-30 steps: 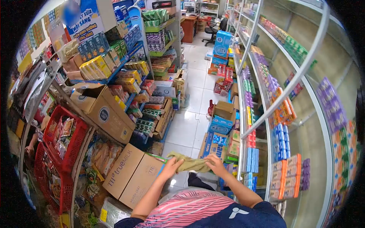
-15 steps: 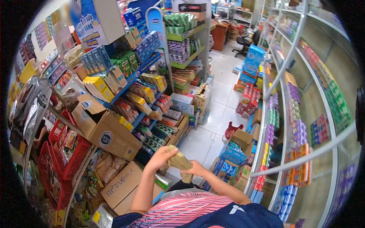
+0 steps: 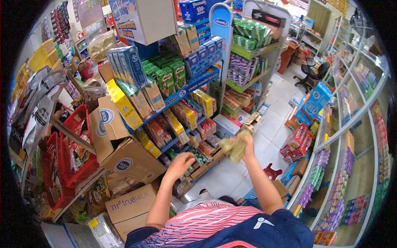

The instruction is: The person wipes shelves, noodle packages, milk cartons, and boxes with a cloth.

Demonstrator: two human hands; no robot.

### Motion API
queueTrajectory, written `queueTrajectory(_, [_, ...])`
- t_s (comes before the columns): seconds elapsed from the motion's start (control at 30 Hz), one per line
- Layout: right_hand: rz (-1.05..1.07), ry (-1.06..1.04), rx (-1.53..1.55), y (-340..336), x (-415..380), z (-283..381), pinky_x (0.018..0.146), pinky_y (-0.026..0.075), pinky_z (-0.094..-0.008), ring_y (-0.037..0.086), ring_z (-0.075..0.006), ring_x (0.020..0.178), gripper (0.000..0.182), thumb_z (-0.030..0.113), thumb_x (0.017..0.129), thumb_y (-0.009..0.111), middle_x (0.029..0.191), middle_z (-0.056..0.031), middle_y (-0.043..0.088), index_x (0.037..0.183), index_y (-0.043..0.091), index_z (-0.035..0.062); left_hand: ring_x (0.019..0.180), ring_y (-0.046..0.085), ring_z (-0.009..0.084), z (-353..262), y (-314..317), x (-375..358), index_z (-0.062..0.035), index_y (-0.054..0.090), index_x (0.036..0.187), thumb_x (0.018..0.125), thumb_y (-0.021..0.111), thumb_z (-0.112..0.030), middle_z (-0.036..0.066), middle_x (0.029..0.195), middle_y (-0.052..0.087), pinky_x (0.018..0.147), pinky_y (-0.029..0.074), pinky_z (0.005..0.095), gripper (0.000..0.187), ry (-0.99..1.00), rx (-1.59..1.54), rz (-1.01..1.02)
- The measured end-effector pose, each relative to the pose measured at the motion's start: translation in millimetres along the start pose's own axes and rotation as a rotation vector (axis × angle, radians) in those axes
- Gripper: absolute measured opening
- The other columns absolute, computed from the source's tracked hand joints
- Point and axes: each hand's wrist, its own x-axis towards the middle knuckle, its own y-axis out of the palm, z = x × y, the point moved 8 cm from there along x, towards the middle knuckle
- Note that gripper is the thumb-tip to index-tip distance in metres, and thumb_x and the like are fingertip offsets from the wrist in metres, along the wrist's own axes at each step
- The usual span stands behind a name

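My right hand (image 3: 248, 145) is closed on a crumpled olive-green cloth (image 3: 235, 148), held up in front of the milk shelves. The cloth hangs bunched out to the left of my fingers. My left hand (image 3: 182, 164) is in the air nearer the lower shelf, its fingers loosely curled together with nothing visible in them. Just beyond it are small drink cartons and packs on the blue-edged shelf (image 3: 182, 91). An open brown carton (image 3: 128, 161) stands to the left of my left hand.
Red plastic baskets (image 3: 76, 165) are at the far left. A closed cardboard box (image 3: 128, 202) lies low beside me. Glass-fronted shelving (image 3: 351, 120) curves along the right. Stacked boxes (image 3: 297, 142) and a red stool (image 3: 273, 171) stand on the tiled aisle floor (image 3: 264, 136).
My hands have parted. My left hand has let go of the cloth, and my right hand has carried it up and to the right. The view has turned left.
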Motion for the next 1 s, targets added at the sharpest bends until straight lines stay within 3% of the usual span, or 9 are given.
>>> queueTrajectory(0.1, [-0.002,-0.097,-0.040,38.4,76.3,17.5,0.067,0.044,-0.0295,0.049,-0.0141,0.078,0.022,0.022,0.080,0.050,0.086,-0.0020,0.047,0.099,0.044,0.0122,0.095,0.049,0.0309,-21.3,-36.8,18.9,-0.0009,0.053,0.098,0.079,0.055,-0.015,0.016,0.095,0.053,0.083,0.039,0.0363,0.024,0.154,0.232,-0.174])
queueTrajectory(0.2, [-0.108,-0.678,-0.671,108.5,140.3,56.1,0.085,0.035,-0.0301,0.047,-0.0201,0.094,0.028,0.020,0.082,0.048,0.099,-0.0091,0.049,0.103,0.047,0.0013,0.104,0.044,0.0328,-59.4,-69.5,43.5,-0.0011,0.050,0.106,0.077,0.054,-0.010,0.017,0.105,0.050,0.090,0.035,0.0374,0.030,0.301,0.416,-0.389])
queueTrajectory(0.33, [0.037,-0.611,-0.692,198.6,143.0,5.9,0.084,0.035,-0.0366,0.046,-0.0295,0.095,0.032,0.021,0.079,0.056,0.101,-0.0168,0.046,0.102,0.045,0.0016,0.112,0.040,0.0323,-88.1,-83.1,78.0,-0.0013,0.048,0.111,0.077,0.054,-0.009,0.016,0.111,0.049,0.095,0.031,0.0386,0.036,0.295,0.392,-0.522])
queueTrajectory(0.4, [0.226,-0.882,-0.899,226.2,117.9,-24.8,0.087,0.034,-0.0398,0.045,-0.0346,0.099,0.032,0.020,0.078,0.057,0.103,-0.0190,0.045,0.101,0.046,0.0002,0.117,0.036,0.0317,-81.5,-80.3,102.4,-0.0014,0.046,0.113,0.077,0.054,-0.009,0.016,0.118,0.045,0.097,0.029,0.0398,0.038,0.251,0.452,-0.528])
queueTrajectory(0.7, [-0.187,-0.768,-0.695,136.7,228.2,45.6,0.077,0.038,-0.0349,0.049,-0.0273,0.084,0.020,0.013,0.079,0.058,0.087,-0.0140,0.051,0.091,0.050,-0.0008,0.121,0.028,0.0308,-57.7,-77.7,148.9,-0.0035,0.035,0.124,0.075,0.056,-0.011,0.013,0.126,0.036,0.102,0.021,0.0413,0.053,0.052,0.830,-0.829])
queueTrajectory(0.77, [0.085,-0.675,-0.567,163.3,204.8,30.2,0.077,0.038,-0.0348,0.049,-0.0297,0.082,0.017,0.008,0.077,0.058,0.085,-0.0139,0.050,0.090,0.051,0.0001,0.118,0.031,0.0307,-57.6,-78.1,149.5,-0.0040,0.038,0.122,0.074,0.056,-0.009,0.013,0.123,0.039,0.100,0.023,0.0428,0.051,0.068,0.831,-0.896])
queueTrajectory(0.83, [0.477,-1.185,-0.894,199.0,154.9,6.3,0.066,0.044,-0.0388,0.052,-0.0318,0.076,0.018,0.003,0.068,0.058,0.085,-0.0136,0.051,0.085,0.052,0.0028,0.114,0.036,0.0304,-59.9,-77.1,149.6,-0.0042,0.042,0.119,0.074,0.055,-0.007,0.012,0.118,0.044,0.098,0.025,0.0425,0.047,0.080,0.872,-0.988])
queueTrajectory(0.87, [0.707,-0.980,-0.864,198.8,158.4,-18.6,0.059,0.045,-0.0387,0.053,-0.0314,0.071,0.020,0.003,0.062,0.059,0.084,-0.0123,0.052,0.081,0.053,0.0045,0.113,0.037,0.0300,-58.9,-76.9,149.4,-0.0046,0.044,0.118,0.074,0.055,-0.006,0.011,0.117,0.045,0.098,0.025,0.0423,0.045,0.078,0.912,-1.016])
queueTrajectory(1.0, [0.602,-1.064,-0.940,173.3,187.2,-1.8,0.056,0.044,-0.0352,0.053,-0.0293,0.069,0.019,0.001,0.059,0.057,0.080,-0.0114,0.051,0.077,0.053,0.0048,0.113,0.039,0.0289,-63.2,-74.9,144.8,-0.0062,0.046,0.116,0.073,0.053,-0.002,0.010,0.116,0.047,0.097,0.027,0.0411,0.044,0.038,0.965,-1.034])
